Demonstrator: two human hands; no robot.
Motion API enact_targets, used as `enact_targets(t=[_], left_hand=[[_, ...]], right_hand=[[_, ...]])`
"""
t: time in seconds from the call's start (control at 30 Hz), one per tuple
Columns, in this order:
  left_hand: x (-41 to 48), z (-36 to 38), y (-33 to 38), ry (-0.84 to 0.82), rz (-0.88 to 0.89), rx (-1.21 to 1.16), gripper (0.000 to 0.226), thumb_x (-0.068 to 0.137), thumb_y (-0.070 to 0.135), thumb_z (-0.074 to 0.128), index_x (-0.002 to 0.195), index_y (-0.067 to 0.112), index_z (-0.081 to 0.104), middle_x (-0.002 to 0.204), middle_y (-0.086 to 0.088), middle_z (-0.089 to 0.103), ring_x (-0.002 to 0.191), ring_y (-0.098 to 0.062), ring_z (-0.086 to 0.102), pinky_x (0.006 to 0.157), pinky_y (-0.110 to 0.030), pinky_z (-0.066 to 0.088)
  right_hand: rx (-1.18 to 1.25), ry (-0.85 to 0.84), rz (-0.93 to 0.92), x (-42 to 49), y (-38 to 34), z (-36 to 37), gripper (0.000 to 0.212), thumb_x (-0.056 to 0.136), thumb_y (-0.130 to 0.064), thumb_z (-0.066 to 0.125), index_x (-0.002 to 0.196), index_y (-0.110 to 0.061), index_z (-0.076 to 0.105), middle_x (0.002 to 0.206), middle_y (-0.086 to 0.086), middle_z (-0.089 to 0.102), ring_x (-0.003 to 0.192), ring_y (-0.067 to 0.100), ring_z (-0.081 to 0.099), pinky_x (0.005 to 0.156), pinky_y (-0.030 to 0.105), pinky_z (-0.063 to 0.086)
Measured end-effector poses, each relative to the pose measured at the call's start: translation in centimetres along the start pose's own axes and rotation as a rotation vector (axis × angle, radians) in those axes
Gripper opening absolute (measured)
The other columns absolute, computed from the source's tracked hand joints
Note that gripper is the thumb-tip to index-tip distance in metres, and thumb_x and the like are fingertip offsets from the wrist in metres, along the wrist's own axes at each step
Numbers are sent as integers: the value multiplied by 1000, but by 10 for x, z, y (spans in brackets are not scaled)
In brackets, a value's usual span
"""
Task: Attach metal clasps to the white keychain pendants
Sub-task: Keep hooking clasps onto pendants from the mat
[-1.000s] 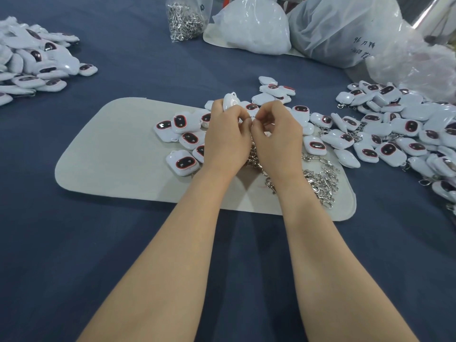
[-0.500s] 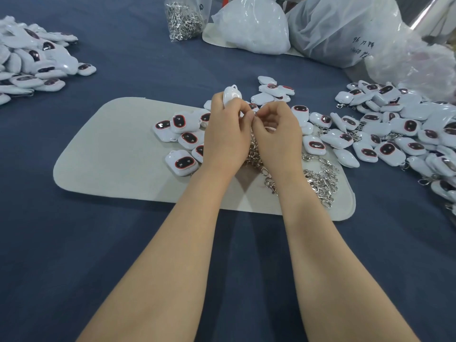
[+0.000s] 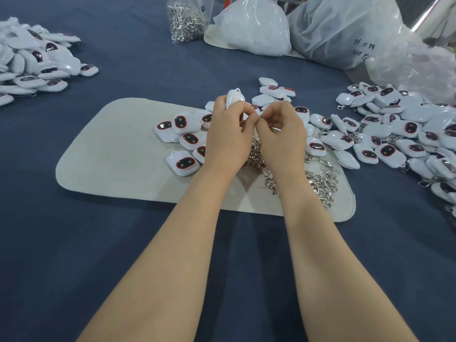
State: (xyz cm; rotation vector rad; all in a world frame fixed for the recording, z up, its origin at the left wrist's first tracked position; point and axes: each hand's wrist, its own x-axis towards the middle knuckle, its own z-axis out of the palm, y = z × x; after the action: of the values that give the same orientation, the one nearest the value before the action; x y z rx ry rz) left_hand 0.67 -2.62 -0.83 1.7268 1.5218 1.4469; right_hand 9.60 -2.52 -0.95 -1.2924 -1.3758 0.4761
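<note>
My left hand (image 3: 228, 134) grips a white keychain pendant (image 3: 234, 97) that sticks up above its fingers, loop end upward. Touching it fingertip to fingertip, my right hand (image 3: 281, 132) pinches something small between thumb and forefinger; the pinched thing is hidden, likely a metal clasp. Both hands hover over a pale felt mat (image 3: 118, 154). Loose white pendants with dark red-rimmed faces (image 3: 183, 140) lie on the mat left of my hands. A heap of metal clasps (image 3: 318, 181) lies under and right of my right wrist.
A large pile of pendants (image 3: 399, 134) spreads over the blue cloth at the right, another pile (image 3: 37, 62) at the far left. At the back stand a clear bag of clasps (image 3: 186, 19) and several white plastic bags (image 3: 254, 28).
The pendant in my left hand has risen a little higher above the fingers. Both hands stay together in the same spot over the mat.
</note>
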Motion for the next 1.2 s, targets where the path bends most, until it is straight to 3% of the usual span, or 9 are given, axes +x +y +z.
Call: enact_targets(t=[0.07,0.13,0.27,0.33,0.43,0.5,0.77,0.97,1.2], left_hand=[[0,1,-2,-10,-16,13,9,92,14,58,94,10,66,105,2,40,71,0,46,67,-11,34],[0,2,-3,-23,-26,25,9,92,14,58,94,11,66,105,3,40,70,2,46,68,-14,34],[1,1,-3,-5,-20,46,9,92,13,57,93,11,65,105,3,41,76,-7,46,72,-20,40],[2,1,-3,-3,-18,53,9,92,13,56,94,10,65,106,2,42,81,-10,47,77,-25,43],[1,1,-4,-12,-12,71,10,93,13,55,94,9,64,113,-2,47,86,-11,46,78,-26,43],[1,1,-4,-12,-6,84,11,94,13,54,95,9,63,117,-4,48,87,-12,45,78,-28,43],[1,-1,-5,-19,1,116,12,95,13,51,97,9,62,119,-7,47,85,-17,48,79,-35,45],[1,0,-4,-12,-12,112,12,95,14,52,98,9,62,113,-4,46,83,-14,47,80,-34,45],[2,1,-3,-34,-10,91,9,93,15,55,96,13,63,103,5,40,83,-11,46,79,-29,45]], right_hand=[[54,25,49,1,0,0,24,80,-2,60,73,-23,50,70,-12,54,68,6,52,70,18,45],[112,24,97,3,1,0,27,80,-1,60,72,-25,50,72,-8,56,72,11,55,75,28,49],[120,-19,142,5,3,0,23,81,-4,62,73,-24,53,77,-4,61,79,19,62,82,36,52],[104,-39,129,5,4,1,23,82,-5,61,74,-25,53,81,-3,62,82,20,62,81,33,52],[35,-53,62,3,4,2,17,84,-3,58,82,-19,54,80,-9,58,74,6,56,72,14,47],[-4,-57,12,2,4,2,15,84,-2,57,86,-16,53,78,-13,56,71,0,52,67,9,44],[-51,-81,-69,1,4,0,17,83,0,57,87,-16,53,78,-16,55,72,-1,53,69,11,44],[-12,-95,-20,3,5,-1,16,84,-2,58,84,-17,53,75,-15,55,68,-4,51,69,11,44],[-17,-62,-3,4,6,-3,16,84,-2,58,81,-17,51,73,-13,54,68,3,50,69,16,44]])
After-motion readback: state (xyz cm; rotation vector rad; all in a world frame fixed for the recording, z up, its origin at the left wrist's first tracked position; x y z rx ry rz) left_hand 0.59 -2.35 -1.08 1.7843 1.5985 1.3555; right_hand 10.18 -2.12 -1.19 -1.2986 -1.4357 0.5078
